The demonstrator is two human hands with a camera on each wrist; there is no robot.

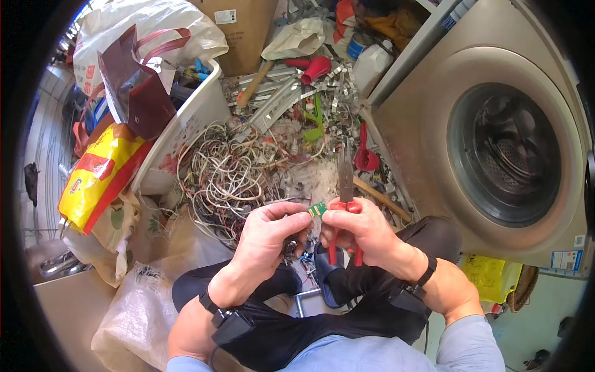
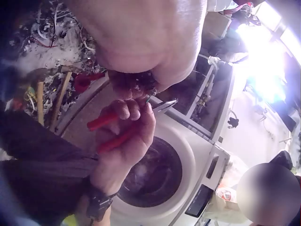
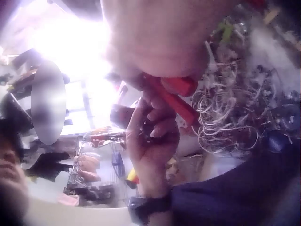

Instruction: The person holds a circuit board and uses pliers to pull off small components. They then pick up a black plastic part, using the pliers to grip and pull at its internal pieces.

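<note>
In the head view, a small green circuit board (image 1: 317, 209) with gold contacts sits between the two thumbs. My left hand (image 1: 263, 234) pinches its left edge, and small dark metallic pieces (image 1: 289, 247) show under its curled fingers. Red-handled pliers (image 1: 346, 177) are gripped in my right hand (image 1: 365, 228), their jaws pointing away from the body. The right thumb tip meets the board's right edge. Red handles (image 2: 113, 120) poke out of the right fist in the left wrist view, and the right wrist view shows the same red handles (image 3: 181, 103) beside the left hand (image 3: 153, 136).
Ahead lies a tangle of wires (image 1: 226, 177), with metal scraps, a red scoop (image 1: 365, 152) and wooden handles around it. A washing machine (image 1: 496, 136) stands at the right. To the left are a white tub (image 1: 201, 102), a maroon bag (image 1: 139, 93) and a yellow packet (image 1: 99, 177).
</note>
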